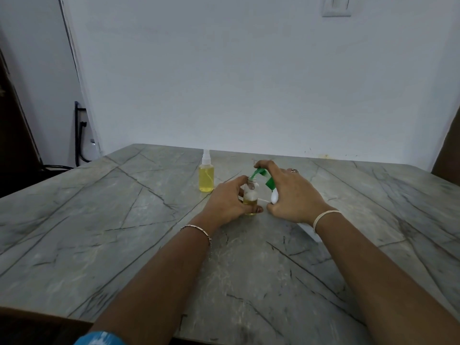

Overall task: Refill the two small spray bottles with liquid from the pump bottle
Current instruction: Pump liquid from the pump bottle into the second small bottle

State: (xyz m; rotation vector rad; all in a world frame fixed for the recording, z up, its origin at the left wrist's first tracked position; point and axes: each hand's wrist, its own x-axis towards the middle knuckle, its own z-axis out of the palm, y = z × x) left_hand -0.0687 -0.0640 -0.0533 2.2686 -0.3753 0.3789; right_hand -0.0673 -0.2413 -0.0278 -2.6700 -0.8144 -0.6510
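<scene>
An uncapped small clear bottle (251,195) stands on the table, with yellow liquid in its lower part. My left hand (227,201) grips it around the body. My right hand (291,192) holds a white pump bottle (273,196) with a green pump head (260,173); the forefinger lies on top of the pump, and the green spout points down into the small bottle's mouth. Behind and to the left stands a second spray bottle (206,176), capped with a white sprayer and nearly full of yellow liquid.
The grey marble-patterned table (124,220) reaches a white wall at the back. A white flat object (310,230) lies partly hidden under my right wrist. A dark chair frame (79,135) stands off the table's far left corner.
</scene>
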